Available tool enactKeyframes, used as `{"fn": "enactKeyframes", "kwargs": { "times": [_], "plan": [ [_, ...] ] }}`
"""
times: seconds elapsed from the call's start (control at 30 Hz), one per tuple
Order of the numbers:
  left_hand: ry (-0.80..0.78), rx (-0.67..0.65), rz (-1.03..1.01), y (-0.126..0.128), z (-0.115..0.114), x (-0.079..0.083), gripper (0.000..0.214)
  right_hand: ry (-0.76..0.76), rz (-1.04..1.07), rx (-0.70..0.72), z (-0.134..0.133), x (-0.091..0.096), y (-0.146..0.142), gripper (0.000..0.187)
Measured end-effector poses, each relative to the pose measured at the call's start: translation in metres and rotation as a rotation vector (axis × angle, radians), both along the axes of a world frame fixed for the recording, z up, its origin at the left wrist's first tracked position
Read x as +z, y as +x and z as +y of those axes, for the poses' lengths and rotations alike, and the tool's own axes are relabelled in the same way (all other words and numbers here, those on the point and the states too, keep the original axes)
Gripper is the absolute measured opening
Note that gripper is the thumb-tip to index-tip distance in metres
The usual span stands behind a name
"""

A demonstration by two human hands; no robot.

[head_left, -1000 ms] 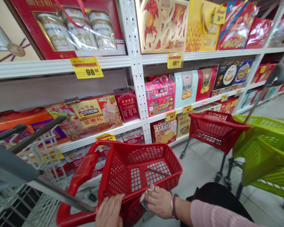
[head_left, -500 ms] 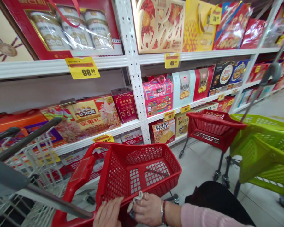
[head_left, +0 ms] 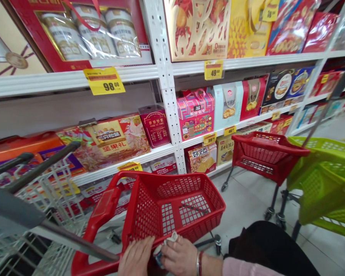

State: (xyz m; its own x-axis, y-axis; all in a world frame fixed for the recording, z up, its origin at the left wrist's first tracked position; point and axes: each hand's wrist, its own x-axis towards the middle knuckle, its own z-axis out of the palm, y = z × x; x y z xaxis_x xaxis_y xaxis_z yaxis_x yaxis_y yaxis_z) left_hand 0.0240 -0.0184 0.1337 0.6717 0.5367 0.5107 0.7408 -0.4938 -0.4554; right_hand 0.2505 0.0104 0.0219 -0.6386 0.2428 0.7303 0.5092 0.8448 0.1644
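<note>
A red plastic shopping cart [head_left: 172, 184] with an open basket stands just in front of me. My left hand [head_left: 136, 256] lies over the near rim of its basket, fingers together and hooked on the edge, the thumb hidden. Beside it, my right hand [head_left: 180, 255] presses a crumpled whitish and blue cloth [head_left: 158, 256] against the same rim. Its fingers are bunched over the cloth, and a bracelet circles the wrist. Through the grid floor of the basket the tiles show.
White shelves [head_left: 129, 74] with boxed gifts and yellow price tags run along the far side. A wire cart [head_left: 57, 214] crowds the left. Another red cart [head_left: 264, 153] and a green cart [head_left: 327, 188] stand at right. My dark-clothed knee [head_left: 270, 249] is close by.
The whole view has shifted slightly, so the cart and shelves sit a little further right. My right hand with the cloth has moved barely, if at all, along the rim; the left stays on it.
</note>
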Motion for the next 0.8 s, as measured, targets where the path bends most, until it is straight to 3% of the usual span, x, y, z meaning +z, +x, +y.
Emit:
{"fn": "enactKeyframes", "kwargs": {
  "times": [0.13, 0.23, 0.33, 0.43, 0.57, 0.7, 0.8],
  "plan": [
    [-0.016, -0.004, -0.021, -0.004, 0.002, -0.01, 0.057, 0.185, 0.139, 0.005, 0.004, -0.016, -0.062, 0.018],
    [-0.044, 0.018, -0.034, -0.007, 0.003, -0.015, 0.059, 0.241, 0.132, -0.013, 0.006, -0.03, -0.081, 0.022],
    [-0.049, 0.04, -0.028, -0.007, 0.004, -0.015, 0.062, 0.192, 0.1, 0.017, 0.005, -0.038, -0.078, 0.025],
    [-0.045, 0.044, -0.022, -0.005, 0.005, -0.014, 0.064, 0.038, -0.04, 0.028, 0.004, -0.038, -0.071, 0.024],
    [-0.048, 0.058, -0.016, -0.004, 0.004, -0.014, 0.066, -0.065, -0.126, 0.002, -0.002, -0.029, -0.067, 0.016],
    [-0.049, 0.063, -0.018, -0.005, 0.006, -0.013, 0.066, -0.101, -0.158, -0.003, -0.009, -0.016, -0.063, 0.032],
    [-0.065, 0.062, -0.027, -0.003, 0.005, -0.011, 0.07, -0.109, -0.176, 0.0, -0.011, -0.009, -0.057, 0.032]
  ]
}}
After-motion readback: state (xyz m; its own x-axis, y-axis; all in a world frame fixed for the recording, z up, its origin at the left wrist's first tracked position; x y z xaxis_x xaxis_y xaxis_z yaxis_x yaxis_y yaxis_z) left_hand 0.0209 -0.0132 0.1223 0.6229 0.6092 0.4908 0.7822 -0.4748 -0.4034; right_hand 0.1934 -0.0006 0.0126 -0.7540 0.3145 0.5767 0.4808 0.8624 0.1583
